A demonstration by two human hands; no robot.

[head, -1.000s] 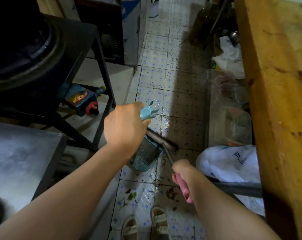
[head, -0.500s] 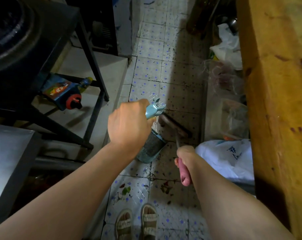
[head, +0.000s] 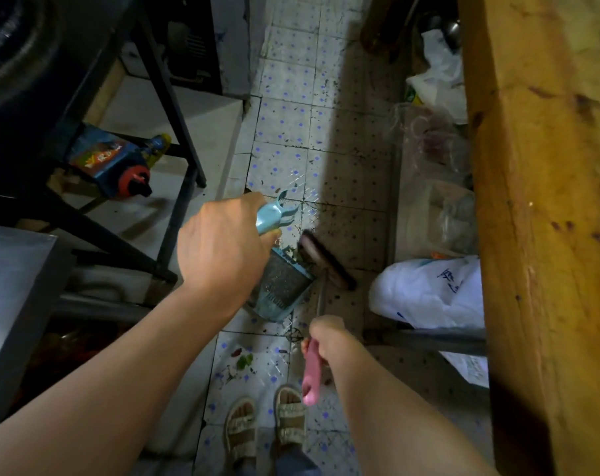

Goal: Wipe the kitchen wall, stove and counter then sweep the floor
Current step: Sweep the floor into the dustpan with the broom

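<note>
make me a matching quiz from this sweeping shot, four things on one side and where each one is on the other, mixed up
Things:
1. dustpan
2. broom head
3. white plastic bag
4. blue bottle with red cap

Places:
A. lying under the black metal stand
B. on the floor beside the wooden counter
C. on the tiles, its handle in the left hand
D. against the dustpan's mouth, its pink handle in the right hand

Pairs: 1-C, 2-D, 3-B, 4-A
</note>
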